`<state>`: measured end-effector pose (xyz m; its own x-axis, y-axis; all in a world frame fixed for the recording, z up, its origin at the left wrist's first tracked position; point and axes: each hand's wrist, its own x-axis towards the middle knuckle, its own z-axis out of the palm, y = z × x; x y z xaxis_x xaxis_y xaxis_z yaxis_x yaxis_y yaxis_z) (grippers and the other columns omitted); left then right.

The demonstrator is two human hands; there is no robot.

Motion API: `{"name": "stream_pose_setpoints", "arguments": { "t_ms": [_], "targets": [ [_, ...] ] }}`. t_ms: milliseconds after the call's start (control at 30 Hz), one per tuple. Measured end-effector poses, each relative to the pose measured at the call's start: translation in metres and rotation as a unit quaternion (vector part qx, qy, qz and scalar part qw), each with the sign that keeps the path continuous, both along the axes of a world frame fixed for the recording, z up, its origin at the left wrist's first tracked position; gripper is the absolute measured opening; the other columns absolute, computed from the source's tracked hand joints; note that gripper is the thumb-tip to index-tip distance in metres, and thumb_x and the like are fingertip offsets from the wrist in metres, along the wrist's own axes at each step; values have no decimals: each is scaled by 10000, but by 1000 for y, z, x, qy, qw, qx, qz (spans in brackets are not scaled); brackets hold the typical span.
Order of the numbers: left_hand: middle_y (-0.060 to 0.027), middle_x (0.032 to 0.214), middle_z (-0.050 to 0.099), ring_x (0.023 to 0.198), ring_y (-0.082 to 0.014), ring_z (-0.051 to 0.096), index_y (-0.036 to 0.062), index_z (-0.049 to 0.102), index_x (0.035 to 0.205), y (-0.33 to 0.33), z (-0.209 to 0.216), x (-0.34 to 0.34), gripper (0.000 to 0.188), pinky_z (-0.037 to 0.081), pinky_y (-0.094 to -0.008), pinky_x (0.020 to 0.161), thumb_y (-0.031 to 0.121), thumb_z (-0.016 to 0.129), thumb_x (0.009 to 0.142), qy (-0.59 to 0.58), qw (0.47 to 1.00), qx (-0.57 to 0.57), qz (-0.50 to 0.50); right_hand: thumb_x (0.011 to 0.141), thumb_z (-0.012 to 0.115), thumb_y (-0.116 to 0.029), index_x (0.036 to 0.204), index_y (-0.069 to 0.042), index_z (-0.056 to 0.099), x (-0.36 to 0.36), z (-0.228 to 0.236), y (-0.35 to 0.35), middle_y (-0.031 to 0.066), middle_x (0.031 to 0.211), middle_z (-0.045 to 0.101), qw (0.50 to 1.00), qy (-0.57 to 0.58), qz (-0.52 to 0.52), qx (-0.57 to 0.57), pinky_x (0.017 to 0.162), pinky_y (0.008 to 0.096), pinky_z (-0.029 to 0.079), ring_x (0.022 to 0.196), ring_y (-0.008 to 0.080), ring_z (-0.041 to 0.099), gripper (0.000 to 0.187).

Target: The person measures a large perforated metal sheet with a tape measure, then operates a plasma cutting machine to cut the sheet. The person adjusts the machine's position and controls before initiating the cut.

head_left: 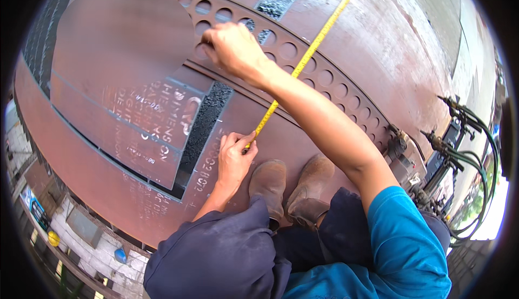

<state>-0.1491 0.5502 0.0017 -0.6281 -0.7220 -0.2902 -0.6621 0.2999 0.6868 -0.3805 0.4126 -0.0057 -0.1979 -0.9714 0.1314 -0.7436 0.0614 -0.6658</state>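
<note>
I crouch on a large rusty brown steel plate (378, 45). A yellow measuring tape (313, 45) runs diagonally from the top of the view down to my left hand (233, 157), which pinches its near end against the plate. My right hand (231, 45) reaches far forward, fingers bent, resting on a curved strip of steel pierced with a row of round holes (324, 77). Whether it holds a small marker cannot be made out. My two brown work boots (292, 183) stand just behind the left hand.
Cut-out plate sections with white stencilled markings (119, 77) lie to the left, with dark gaps (208, 118) between them. A cutting rig with green and black hoses (459, 148) sits at the right edge. The ground with small objects lies far below at the lower left (81, 234).
</note>
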Motion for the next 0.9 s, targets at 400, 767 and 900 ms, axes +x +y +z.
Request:
{"name": "stream_pose_setpoints", "arguments": {
  "t_ms": [400, 767, 900],
  "targets": [
    [-94, 921, 662, 861, -276, 590, 86, 796, 1113, 4, -6, -3, 301, 514, -396, 779, 63, 787, 813, -28, 999, -7, -36, 926, 667, -183, 916, -22, 669, -30, -10, 39, 157, 951, 687, 997, 22, 45, 51, 896, 491, 557, 1009, 380, 677, 162],
    [-91, 889, 661, 863, -285, 604, 65, 792, 1062, -2, -3, -4, 272, 510, -401, 788, 49, 792, 790, -9, 999, -19, -42, 1002, 602, -310, 860, 2, 716, 52, -1, 63, 168, 868, 709, 928, 7, 334, 167, 760, 449, 605, 881, 358, 729, 361],
    [-89, 887, 659, 865, -285, 606, 64, 791, 1050, -2, -5, -2, 266, 511, -403, 789, 42, 792, 785, 4, 999, -32, -44, 999, 569, -311, 801, 12, 738, 60, 9, 53, 177, 798, 734, 895, 43, 394, 204, 678, 460, 604, 754, 394, 733, 415]
  ]
}}
